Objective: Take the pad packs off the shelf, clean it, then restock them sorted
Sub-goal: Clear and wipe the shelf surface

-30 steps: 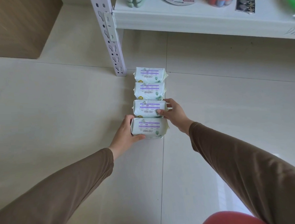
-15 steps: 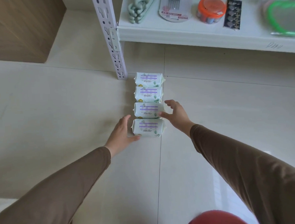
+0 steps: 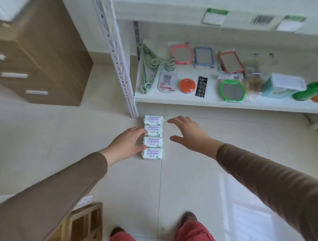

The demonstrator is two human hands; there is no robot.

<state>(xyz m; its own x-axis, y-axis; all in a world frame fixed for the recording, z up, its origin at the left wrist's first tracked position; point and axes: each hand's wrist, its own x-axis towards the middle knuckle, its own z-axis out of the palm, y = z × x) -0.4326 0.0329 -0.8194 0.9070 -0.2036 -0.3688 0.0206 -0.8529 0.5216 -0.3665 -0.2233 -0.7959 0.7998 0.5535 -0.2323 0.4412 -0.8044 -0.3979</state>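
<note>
Four pad packs (image 3: 153, 137) lined up on floor by shelf (image 3: 226, 101) post. Left hand (image 3: 127, 144) spread, touching row's side; right hand (image 3: 188, 132) spread, clear. Packs prob. light, soft, slick film (squeeze short ends).

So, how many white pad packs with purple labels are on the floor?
4, in one row from the shelf post toward the person: farthest, second, third, nearest. None seems hidden.

Four pad packs (image 3: 153, 137) lie in one row on the floor (image 3: 46, 136). Two hands: left hand (image 3: 126, 143), right hand (image 3: 189, 132). The shelf (image 3: 199, 100) carries four framed mirrors (image 3: 204, 57) and one orange-lidded jar (image 3: 187, 85).
</note>
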